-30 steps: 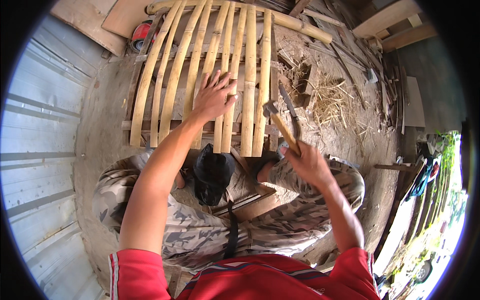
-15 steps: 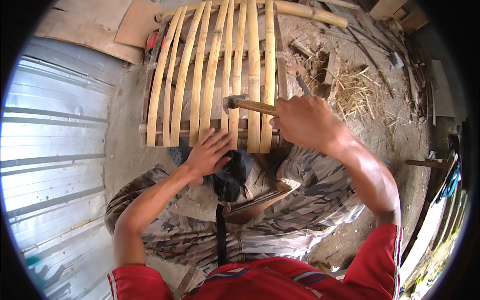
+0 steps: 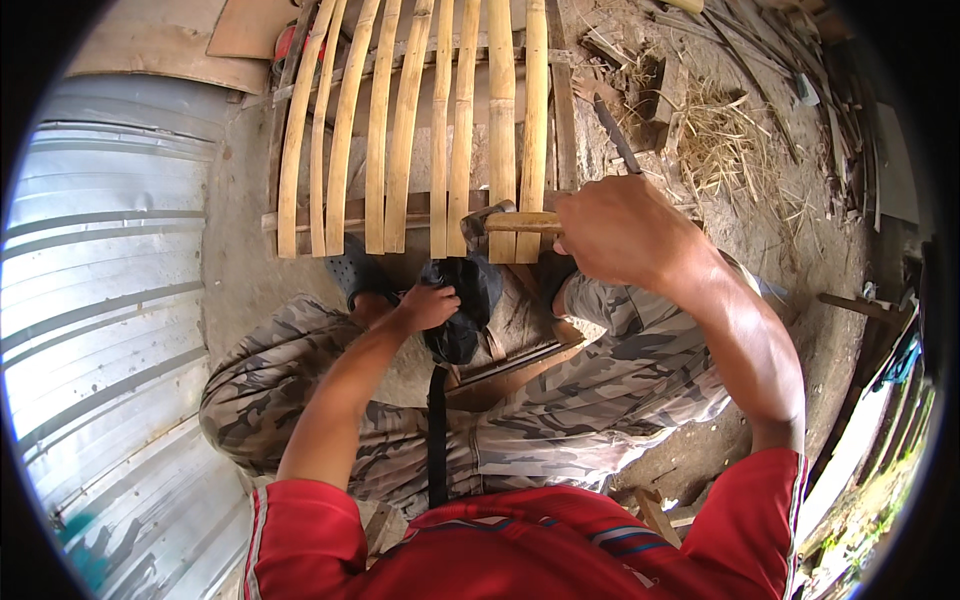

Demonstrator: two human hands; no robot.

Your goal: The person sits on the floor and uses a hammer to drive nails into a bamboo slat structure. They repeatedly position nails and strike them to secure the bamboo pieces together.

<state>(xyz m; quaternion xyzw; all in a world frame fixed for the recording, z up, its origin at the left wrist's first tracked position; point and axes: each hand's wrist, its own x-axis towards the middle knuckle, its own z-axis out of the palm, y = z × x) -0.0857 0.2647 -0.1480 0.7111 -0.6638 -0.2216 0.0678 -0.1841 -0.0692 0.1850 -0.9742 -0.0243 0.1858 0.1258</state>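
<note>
My right hand is closed around the wooden handle of a claw hammer. The hammer's metal head lies over the near ends of the pale bamboo slats, toward the right of the row. At a black bag between my legs, my left hand has its fingers curled at the upper left edge; the fingertips are partly hidden. The slats run lengthwise, side by side, across a wooden frame, with a wider gap left of the two rightmost slats.
A corrugated metal wall stands at the left. A long dark blade lies right of the frame, near wood offcuts and a heap of bamboo shavings. A wooden piece lies between my legs.
My left hand has come off the slat ends, back to the black bag, and its fingers have curled. The hammer stays in my right hand over the slats. The view has shifted slightly.
</note>
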